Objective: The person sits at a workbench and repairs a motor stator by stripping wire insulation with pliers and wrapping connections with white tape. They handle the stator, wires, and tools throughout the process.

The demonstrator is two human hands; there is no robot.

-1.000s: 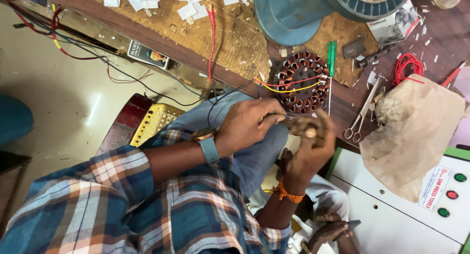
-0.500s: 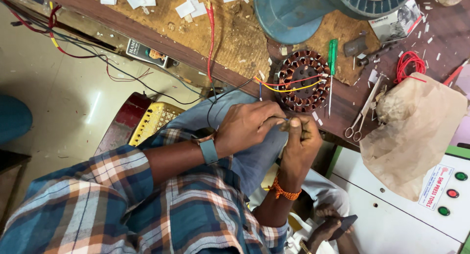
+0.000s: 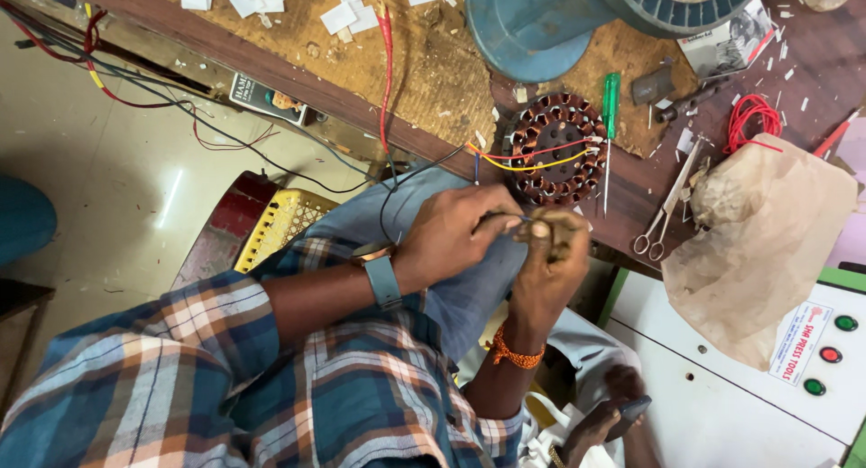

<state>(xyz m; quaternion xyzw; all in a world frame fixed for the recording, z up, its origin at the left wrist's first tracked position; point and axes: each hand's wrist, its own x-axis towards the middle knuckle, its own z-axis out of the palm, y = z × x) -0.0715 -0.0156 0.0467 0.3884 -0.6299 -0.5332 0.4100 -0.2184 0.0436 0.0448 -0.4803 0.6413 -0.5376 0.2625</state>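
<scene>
My left hand [image 3: 456, 238], with a grey watch on its wrist, pinches a thin dark wire [image 3: 505, 217] just below the bench edge. My right hand [image 3: 546, 270], an orange thread around its wrist, is closed around the same wire's end, its fingertips against those of the left hand. Just beyond both hands, a round copper-wound stator [image 3: 559, 148] lies on the wooden workbench [image 3: 271, 44], with yellow, red and black leads trailing from it toward my hands. What sits inside the right fist is hidden.
A green screwdriver [image 3: 611, 103] and scissors [image 3: 666, 202] lie right of the stator. A crumpled brown paper bag [image 3: 767, 243], red wire coil [image 3: 753, 121], blue motor housing [image 3: 541, 22], white control box [image 3: 713, 396] and yellow basket [image 3: 284, 224] surround me.
My right hand has moved up and left, closing the gap to my left hand. The left hand has stayed about where it was.
</scene>
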